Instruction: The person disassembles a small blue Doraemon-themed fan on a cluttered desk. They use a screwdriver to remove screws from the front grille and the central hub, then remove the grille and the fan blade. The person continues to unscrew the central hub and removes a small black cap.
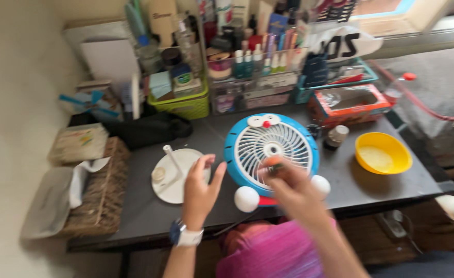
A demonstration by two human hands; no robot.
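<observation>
Hands are shown over a dark table [150,216]. A small orange-tipped object [273,166], too blurred to identify, is pinched in the closed fingers of the right hand [291,188] at the front grille of a round blue-and-white fan [271,149], which lies flat at the table's middle. The left hand [198,190] is held open and empty beside a white disc-shaped base [173,175]. Work on the grille's centre is judged to be under way; steady, precise placement is called for.
</observation>
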